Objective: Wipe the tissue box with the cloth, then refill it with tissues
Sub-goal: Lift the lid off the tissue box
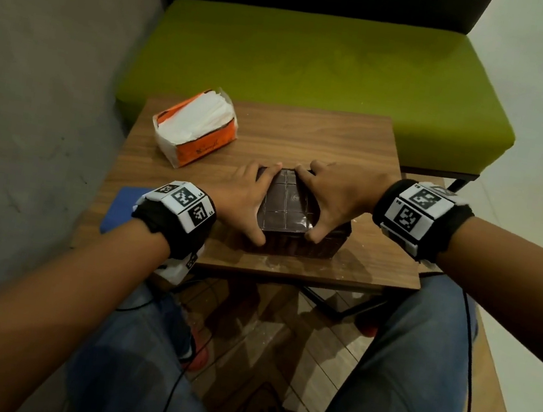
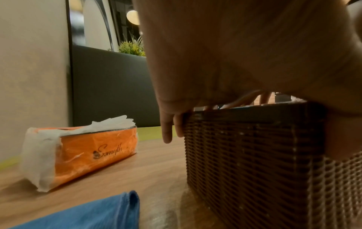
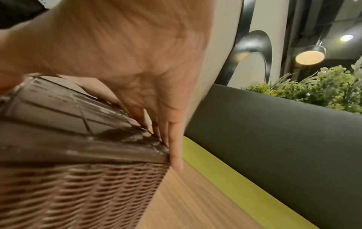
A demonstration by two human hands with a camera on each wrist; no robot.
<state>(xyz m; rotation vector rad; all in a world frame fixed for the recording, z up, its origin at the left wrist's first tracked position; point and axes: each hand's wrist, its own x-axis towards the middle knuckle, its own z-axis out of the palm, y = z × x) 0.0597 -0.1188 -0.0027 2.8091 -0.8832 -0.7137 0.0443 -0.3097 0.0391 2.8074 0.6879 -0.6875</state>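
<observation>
Wood-grain table (image 1: 307,134) carries everything in reach. At its far left I see an orange tissue pack (image 1: 194,128), torn open on top with white tissues showing, lying well apart from the work. A folded blue cloth (image 1: 123,207) lies at the near left corner, partly hidden under my left wrist band. Beyond the table stands a green bench (image 1: 316,63) with a dark backrest; the wrist views show green plants (image 3: 321,86) behind that backrest. Nothing lies between my hands and the box.

Tissue box (image 1: 289,229): dark brown woven wicker sides, glossy dark lid (image 1: 285,206) scored into rectangular panels. It sits near the front edge of the table, at centre. Pale specks show on the weave in the left wrist view.

My left hand (image 1: 247,199) grips the lid's left edge, fingers curled over the far side, thumb at the near corner. My right hand (image 1: 336,202) grips the right edge likewise.
</observation>
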